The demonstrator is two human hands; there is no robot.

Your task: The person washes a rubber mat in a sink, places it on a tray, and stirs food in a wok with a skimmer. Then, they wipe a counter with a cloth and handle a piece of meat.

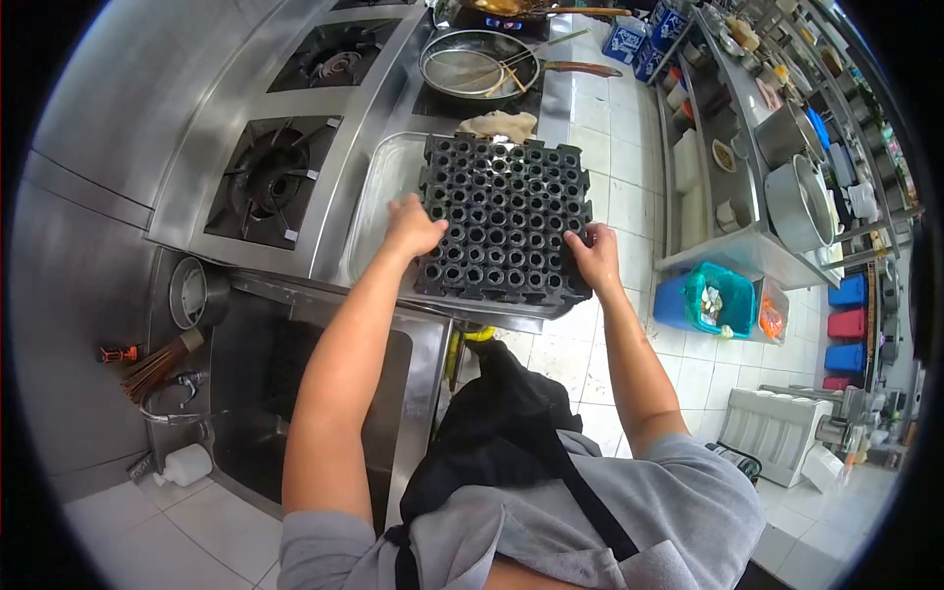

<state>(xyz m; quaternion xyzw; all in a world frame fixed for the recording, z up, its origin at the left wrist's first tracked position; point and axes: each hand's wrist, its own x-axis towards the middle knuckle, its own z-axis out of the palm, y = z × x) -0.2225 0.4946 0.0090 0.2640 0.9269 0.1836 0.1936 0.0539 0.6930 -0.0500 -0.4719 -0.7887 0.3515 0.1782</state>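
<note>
A square black grid mat (499, 218) with rows of round holes and notched edges lies over a shallow metal tray (382, 202). My left hand (413, 229) grips the mat's left edge, the thumb on top near the outer holes. On the opposite edge my right hand (596, 258) is closed, its thumb on the upper face and its other fingers mostly out of sight. Just beyond the mat's far edge sits a crumpled beige cloth (500, 126).
A frying pan (480, 69) holding a strainer and chopsticks rests on the stove behind the mat. Gas burners (270, 182) are to the left, a sink (295, 393) at lower left. Across the tiled floor (629, 157) stand a blue bin (703, 300) and a steel shelf with pots (798, 202).
</note>
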